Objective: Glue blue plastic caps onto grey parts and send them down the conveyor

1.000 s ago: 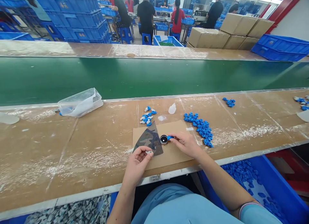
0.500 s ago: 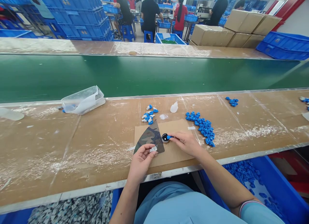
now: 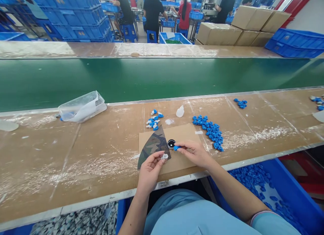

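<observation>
My left hand pinches a small white piece above the edge of a dark camouflage sheet. Between the fingertips of my right hand is a small blue piece, just beside a round black pot. The pot stands on a cardboard sheet. Behind the camouflage sheet lie several blue pieces joined with white ones. A curved pile of blue pieces is right of the cardboard.
A clear plastic tub sits at the left near the green belt. A white bottle-shaped item lies behind the cardboard. Below the table edge are a bin of blue pieces and many whitish pieces. People work beyond the belt.
My right hand has drawn the blue piece off the black pot, slightly toward my left hand. The white piece in my left hand has been turned. The camera view has shifted a little.
</observation>
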Available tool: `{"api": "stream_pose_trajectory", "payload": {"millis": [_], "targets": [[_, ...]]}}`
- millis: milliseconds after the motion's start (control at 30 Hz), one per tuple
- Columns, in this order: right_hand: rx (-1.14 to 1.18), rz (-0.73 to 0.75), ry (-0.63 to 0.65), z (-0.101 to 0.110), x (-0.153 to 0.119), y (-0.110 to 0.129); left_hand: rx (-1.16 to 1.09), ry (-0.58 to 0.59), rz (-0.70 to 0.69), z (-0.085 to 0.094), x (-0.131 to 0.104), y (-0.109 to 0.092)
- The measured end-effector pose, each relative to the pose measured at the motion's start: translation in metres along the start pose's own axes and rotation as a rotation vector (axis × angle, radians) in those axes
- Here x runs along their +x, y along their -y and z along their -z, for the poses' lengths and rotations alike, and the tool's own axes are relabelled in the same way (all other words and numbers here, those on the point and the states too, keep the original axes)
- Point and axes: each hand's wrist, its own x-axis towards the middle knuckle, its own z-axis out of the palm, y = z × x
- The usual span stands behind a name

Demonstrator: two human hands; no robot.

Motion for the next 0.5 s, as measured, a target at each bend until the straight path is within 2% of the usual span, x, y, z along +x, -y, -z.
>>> {"api": "stream_pose_trajectory", "payload": {"millis": [233, 500], "targets": [[0.083, 0.067, 0.045, -0.023, -0.008, 0.011, 0.006, 0.064, -0.071, -0.003, -0.002, 0.001], [0.104, 0.122, 0.136, -0.015, -0.004, 0.005, 0.121, 0.107, -0.166, 0.000, -0.005, -0.005]]}}
